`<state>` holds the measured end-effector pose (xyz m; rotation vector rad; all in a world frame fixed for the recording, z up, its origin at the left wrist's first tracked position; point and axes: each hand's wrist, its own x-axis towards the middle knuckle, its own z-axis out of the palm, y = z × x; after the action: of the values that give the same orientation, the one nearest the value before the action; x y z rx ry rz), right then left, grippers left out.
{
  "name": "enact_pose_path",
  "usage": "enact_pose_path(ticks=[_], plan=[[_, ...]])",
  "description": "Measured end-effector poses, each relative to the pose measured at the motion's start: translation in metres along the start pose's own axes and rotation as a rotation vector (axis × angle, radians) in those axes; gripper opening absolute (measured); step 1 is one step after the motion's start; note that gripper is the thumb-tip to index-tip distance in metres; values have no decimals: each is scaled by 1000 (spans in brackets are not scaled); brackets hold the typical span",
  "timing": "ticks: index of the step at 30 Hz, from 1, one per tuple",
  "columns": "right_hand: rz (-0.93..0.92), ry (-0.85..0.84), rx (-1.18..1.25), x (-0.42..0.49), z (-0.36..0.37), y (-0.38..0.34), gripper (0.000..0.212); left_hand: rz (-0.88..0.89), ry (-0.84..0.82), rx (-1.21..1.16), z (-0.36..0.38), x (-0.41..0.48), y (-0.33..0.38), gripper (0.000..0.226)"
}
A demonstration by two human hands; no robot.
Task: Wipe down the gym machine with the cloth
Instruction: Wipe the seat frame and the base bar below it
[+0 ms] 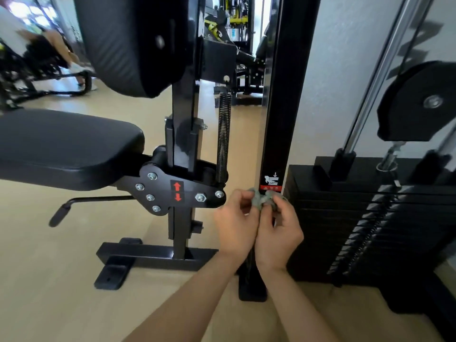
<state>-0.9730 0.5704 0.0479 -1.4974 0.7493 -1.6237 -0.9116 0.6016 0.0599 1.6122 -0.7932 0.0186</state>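
A small grey-green cloth (pixel 262 199) is bunched between both of my hands, low in front of the black upright post (pixel 281 107) of the gym machine. My left hand (pixel 235 223) pinches the cloth's left side with curled fingers. My right hand (pixel 278 228) grips its right side, fingers curled round it. Most of the cloth is hidden inside the hands. The hands are just below the red warning sticker (pixel 270 187) on the post. The machine's black padded seat (pixel 66 146) and back pad (pixel 128 43) are to the left.
The weight stack (pixel 357 218) with a pulley (pixel 419 102) and chrome guide rods stands at the right. A spring (pixel 224 134), a bolted adjustment plate (pixel 172 193), a lever handle (pixel 64 211) and the floor base (pixel 148 255) are left of my hands. Another person and other machines are far back left.
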Motion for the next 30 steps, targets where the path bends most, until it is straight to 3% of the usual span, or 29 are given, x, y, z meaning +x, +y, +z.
enact_pose_path(ticks=[3, 7, 11, 16, 19, 21, 26, 30], plan=[[8, -100, 57, 1, 12, -11, 33, 42, -75, 162, -40, 22, 8, 7], [-18, -242, 67, -3, 41, -12, 35, 12, -1, 268, -103, 39, 6, 18], [-275, -364, -66, 3, 83, -13, 27, -11, 80, 322, -138, 53, 0, 16], [-720, -524, -316, 4, 114, 11, 32, 172, 188, 513, -157, 70, -22, 17], [-956, -551, -413, 8, 107, 30, 40, 188, 159, 590, -152, 64, -45, 13], [-1058, -549, -451, 11, 102, 33, 33, 201, 121, 620, -147, 58, -58, 12], [-1149, -599, -482, 21, 81, 41, 15, 169, -20, 679, -136, 49, -64, 17], [-1074, -603, -497, 29, 55, 43, 17, -91, -72, 481, -125, 40, -47, 19]])
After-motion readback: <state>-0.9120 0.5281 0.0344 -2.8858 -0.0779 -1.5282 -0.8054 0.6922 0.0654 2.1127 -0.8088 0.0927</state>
